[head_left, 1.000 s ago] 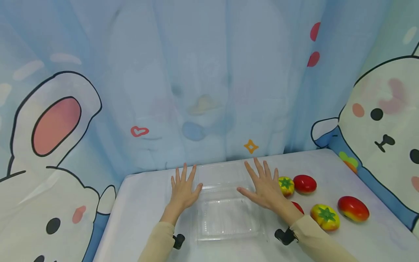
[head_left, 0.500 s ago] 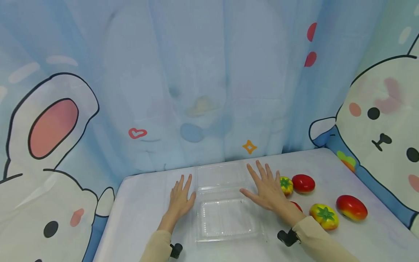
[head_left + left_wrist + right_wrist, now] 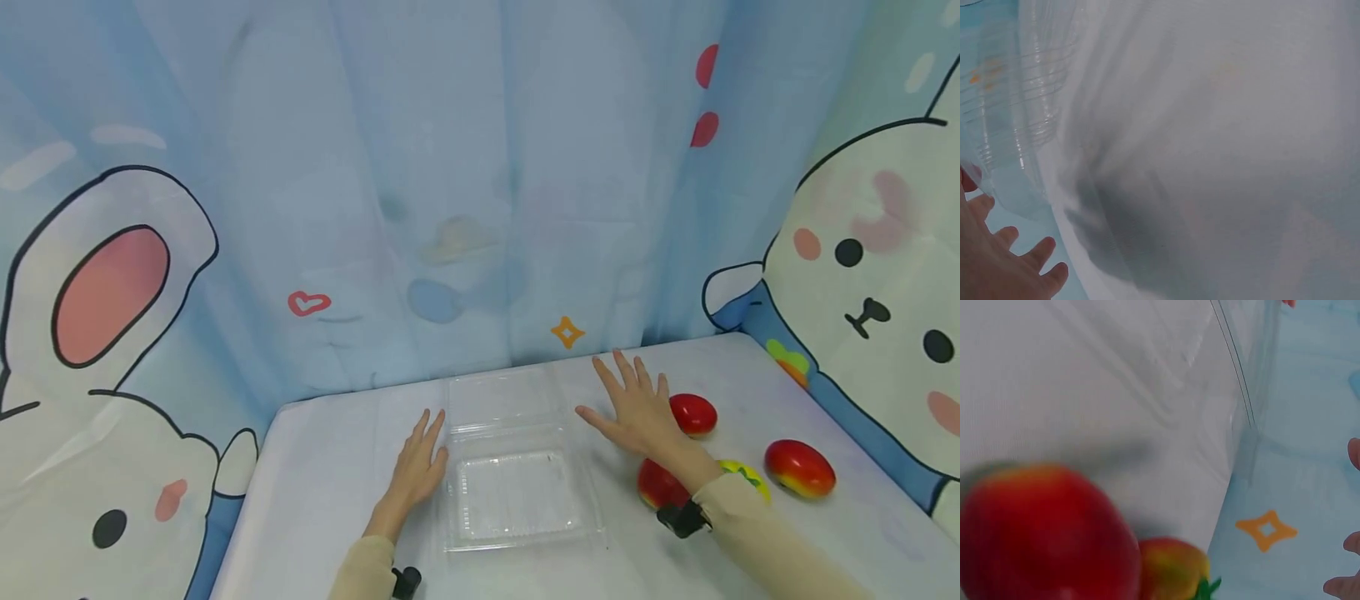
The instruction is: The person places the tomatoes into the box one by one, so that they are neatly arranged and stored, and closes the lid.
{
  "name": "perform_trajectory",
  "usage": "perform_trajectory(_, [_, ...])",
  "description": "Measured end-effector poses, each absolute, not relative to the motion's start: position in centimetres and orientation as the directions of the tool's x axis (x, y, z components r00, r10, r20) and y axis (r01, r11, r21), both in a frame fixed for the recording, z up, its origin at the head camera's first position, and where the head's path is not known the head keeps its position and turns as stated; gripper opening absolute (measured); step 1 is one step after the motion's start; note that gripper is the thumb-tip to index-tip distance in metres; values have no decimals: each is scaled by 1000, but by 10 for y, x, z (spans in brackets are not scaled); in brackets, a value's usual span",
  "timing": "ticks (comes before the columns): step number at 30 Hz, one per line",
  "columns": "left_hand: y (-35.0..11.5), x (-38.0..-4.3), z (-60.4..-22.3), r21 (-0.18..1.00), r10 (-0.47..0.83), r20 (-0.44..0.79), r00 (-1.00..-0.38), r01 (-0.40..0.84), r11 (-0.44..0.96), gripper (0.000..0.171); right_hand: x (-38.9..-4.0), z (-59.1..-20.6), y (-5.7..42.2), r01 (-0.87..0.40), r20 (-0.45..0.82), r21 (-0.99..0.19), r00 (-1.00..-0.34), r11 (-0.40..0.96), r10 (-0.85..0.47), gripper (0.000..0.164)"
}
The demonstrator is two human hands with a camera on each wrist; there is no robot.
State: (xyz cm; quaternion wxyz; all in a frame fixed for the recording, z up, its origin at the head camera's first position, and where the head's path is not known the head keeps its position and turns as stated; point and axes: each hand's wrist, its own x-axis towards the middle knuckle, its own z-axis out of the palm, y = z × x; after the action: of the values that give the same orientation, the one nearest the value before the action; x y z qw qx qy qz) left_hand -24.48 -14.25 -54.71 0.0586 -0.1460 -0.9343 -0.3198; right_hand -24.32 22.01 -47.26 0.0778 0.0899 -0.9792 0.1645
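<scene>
A clear plastic clamshell box [image 3: 517, 500] lies opened on the white table, its lid [image 3: 495, 400] folded back towards the curtain. Just left of it is my left hand [image 3: 415, 469], fingers extended and holding nothing. My right hand [image 3: 637, 412] is spread, palm down, between the box and the fruits. It holds nothing and hides a fruit behind it. Close by are red-and-yellow fruits: one [image 3: 662, 483] partly behind the wrist, one [image 3: 693, 414] beyond the hand. In the right wrist view, a big red fruit [image 3: 1047, 537] stands before a smaller one [image 3: 1172, 569] with green leaves.
Farther right lies another red fruit [image 3: 800, 469], beside a yellow one with a green top [image 3: 745, 477] partly covered by the right sleeve. A blue curtain [image 3: 450, 208] with cartoon animals hangs behind the table's back edge.
My right hand has moved right, over towards the fruits, and now covers the green-topped one nearest the box. My left hand has drawn back a little from the lid.
</scene>
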Motion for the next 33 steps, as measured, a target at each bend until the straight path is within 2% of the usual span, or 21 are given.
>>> perform_trajectory(7, [-140,-242,-555,618,236,185,-954,300,727,55,-262,-455,266,-130,105,-378,-990,917,-97,85])
perform_trajectory(12, [-138,-239,-557,634,244,178,-953,300,712,57,-273,-457,307,-74,84,-460,-996,885,-40,77])
perform_trajectory(17, [-138,-238,-556,660,247,178,-952,302,688,58,-276,-467,336,6,30,-548,-999,836,27,78])
perform_trajectory(25, [-139,-241,-558,670,236,198,-952,307,676,57,-276,-482,348,121,-119,-595,-991,795,61,80])
perform_trajectory(33, [-139,-241,-558,673,237,189,-953,301,676,57,-267,-498,352,129,-178,-620,-984,774,22,70])
